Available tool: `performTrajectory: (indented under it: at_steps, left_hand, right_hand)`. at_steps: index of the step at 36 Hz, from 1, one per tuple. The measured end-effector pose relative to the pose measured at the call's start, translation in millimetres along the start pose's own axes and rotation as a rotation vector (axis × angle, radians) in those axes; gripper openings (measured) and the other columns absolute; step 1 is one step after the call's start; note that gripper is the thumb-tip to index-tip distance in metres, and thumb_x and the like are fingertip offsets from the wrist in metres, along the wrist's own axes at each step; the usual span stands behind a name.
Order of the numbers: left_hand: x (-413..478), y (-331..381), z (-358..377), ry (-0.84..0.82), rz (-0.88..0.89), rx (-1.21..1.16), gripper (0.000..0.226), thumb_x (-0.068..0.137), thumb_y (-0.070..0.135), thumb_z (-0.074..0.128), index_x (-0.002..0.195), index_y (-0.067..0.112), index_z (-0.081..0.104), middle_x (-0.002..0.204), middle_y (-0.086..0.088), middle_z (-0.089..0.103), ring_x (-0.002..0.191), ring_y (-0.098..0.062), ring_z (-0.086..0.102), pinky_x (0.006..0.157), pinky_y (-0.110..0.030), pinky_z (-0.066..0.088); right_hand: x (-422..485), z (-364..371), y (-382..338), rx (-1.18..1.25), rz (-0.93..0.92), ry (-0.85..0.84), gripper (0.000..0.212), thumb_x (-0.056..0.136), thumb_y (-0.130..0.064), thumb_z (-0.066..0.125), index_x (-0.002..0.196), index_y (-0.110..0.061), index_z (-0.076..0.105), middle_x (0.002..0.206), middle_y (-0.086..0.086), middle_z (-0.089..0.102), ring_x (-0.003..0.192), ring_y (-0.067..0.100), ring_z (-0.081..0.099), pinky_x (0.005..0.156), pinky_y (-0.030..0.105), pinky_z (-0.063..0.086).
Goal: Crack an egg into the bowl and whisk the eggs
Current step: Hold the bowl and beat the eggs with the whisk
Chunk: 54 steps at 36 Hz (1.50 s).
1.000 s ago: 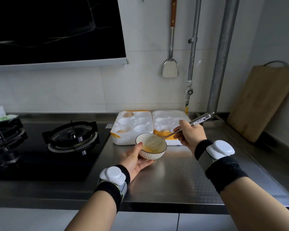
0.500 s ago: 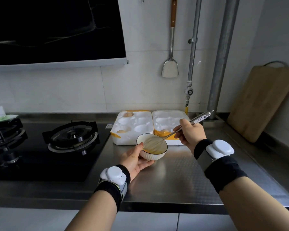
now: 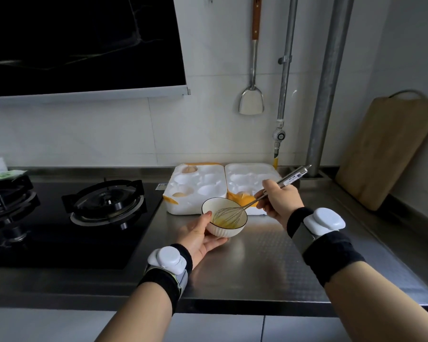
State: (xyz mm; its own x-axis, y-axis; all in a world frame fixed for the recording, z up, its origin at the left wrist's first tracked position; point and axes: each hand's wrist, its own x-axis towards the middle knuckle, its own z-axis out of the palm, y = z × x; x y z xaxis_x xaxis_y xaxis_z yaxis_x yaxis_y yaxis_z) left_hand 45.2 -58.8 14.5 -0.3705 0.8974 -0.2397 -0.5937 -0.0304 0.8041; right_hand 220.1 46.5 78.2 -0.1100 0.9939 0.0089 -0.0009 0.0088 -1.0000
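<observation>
Gripping whisk [image 3: 235, 213] handle, right hand [image 3: 278, 202]; wires in bowl [image 3: 226, 227], tilted, cupped by left hand [image 3: 199, 236]; beaten egg [image 3: 224, 223], apparently.

L hand [image 3: 198, 236] cups the white bowl [image 3: 223, 233] from its 8 o'clock side, thumb up on the rim. R hand [image 3: 278, 199] grips the whisk [image 3: 229, 214] handle out at the bowl's 2 o'clock, wires down in the beaten egg [image 3: 223, 222]. Foam egg tray [image 3: 200, 178] just behind at 12 w/ a few eggs [image 3: 179, 194] in its cups. Burner [image 3: 106, 201] at 9, cutting board [image 3: 386, 149] leaning at 3.
</observation>
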Motion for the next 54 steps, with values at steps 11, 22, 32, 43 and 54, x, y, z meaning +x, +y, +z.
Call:
performTrajectory:
  at_steps: [11,22,32,43,54]
  left_hand:
    - [-0.1,0.1,0.2,0.014,0.002,-0.001,0.023,0.088,0.017,0.073,0.100,0.000,0.063,0.106,-0.022,0.067,0.085,-0.046,0.072,0.068,-0.054,0.062]
    - [-1.5,0.8,1.6,0.002,0.005,0.009,0.024,0.089,0.017,0.072,0.102,-0.001,0.062,0.109,-0.023,0.065,0.090,-0.048,0.071,0.069,-0.053,0.062]
    - [-2.3,0.6,0.1,0.006,0.008,0.001,0.026,0.089,0.016,0.072,0.105,-0.001,0.061,0.110,-0.023,0.065,0.083,-0.044,0.073,0.067,-0.052,0.062]
    - [0.9,-0.5,0.0,0.001,0.011,-0.003,0.028,0.088,0.017,0.073,0.105,-0.002,0.061,0.108,-0.024,0.066,0.085,-0.046,0.073,0.065,-0.051,0.062]
    - [2.9,-0.3,-4.0,-0.029,0.004,0.008,0.031,0.088,0.018,0.073,0.108,-0.001,0.062,0.111,-0.024,0.067,0.087,-0.045,0.073,0.066,-0.049,0.062]
  right_hand:
    - [-2.0,-3.2,1.1,0.019,-0.008,0.027,0.040,0.092,-0.026,0.050,0.064,-0.005,0.070,0.049,0.010,0.065,0.034,0.013,0.045,0.036,0.018,0.034]
    - [-1.5,-2.1,-2.0,0.087,-0.023,0.011,0.042,0.093,-0.026,0.051,0.064,-0.003,0.071,0.048,0.012,0.063,0.034,0.014,0.043,0.037,0.021,0.032]
    - [-4.6,-1.1,-1.0,-0.006,-0.030,0.022,0.037,0.089,-0.024,0.051,0.065,-0.004,0.071,0.050,0.011,0.066,0.035,0.014,0.046,0.037,0.019,0.035]
    - [-4.9,-5.9,1.2,0.055,-0.016,0.012,0.041,0.091,-0.028,0.052,0.064,-0.006,0.072,0.052,0.012,0.067,0.036,0.013,0.048,0.038,0.019,0.037]
    - [-7.2,-2.5,0.8,-0.006,-0.029,0.002,0.039,0.086,-0.028,0.052,0.058,-0.009,0.072,0.052,0.012,0.067,0.035,0.013,0.048,0.038,0.019,0.038]
